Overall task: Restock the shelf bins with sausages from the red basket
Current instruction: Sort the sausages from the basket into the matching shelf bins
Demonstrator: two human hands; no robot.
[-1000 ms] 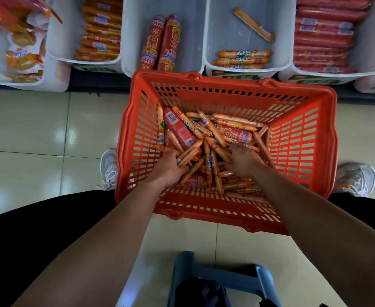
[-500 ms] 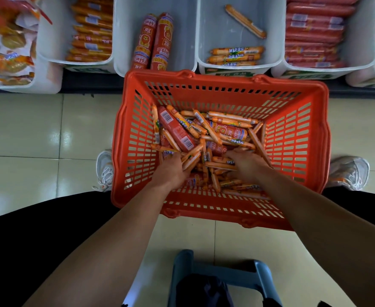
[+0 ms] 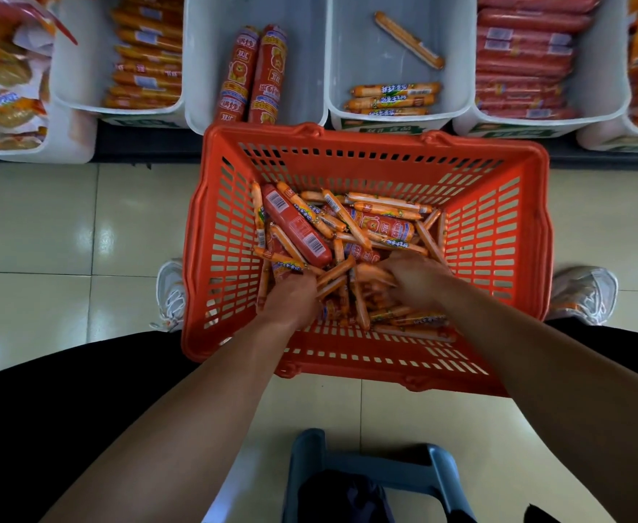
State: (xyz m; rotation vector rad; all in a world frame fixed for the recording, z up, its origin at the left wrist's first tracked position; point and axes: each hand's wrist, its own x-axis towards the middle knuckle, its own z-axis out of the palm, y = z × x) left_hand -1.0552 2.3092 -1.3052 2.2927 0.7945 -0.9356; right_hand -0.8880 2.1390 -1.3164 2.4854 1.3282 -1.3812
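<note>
The left grip clasps loose thin sausages in the red basket; the right grip is too blurred to tell; slick ones may slip out when lifted.

Right hand blurred, sausages beside it smeared

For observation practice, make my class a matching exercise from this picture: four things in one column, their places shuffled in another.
Things
1. barcode-labelled red sausage
2. two lion-label sausages
3. lone slanted thin sausage
4. blue stool

Places
A. in the bin behind the red basket's middle
B. on the floor, nearer than the basket
C. in the bin behind the basket's left corner
D. on the pile inside the basket

Pairs: 1-D, 2-C, 3-A, 4-B
</note>
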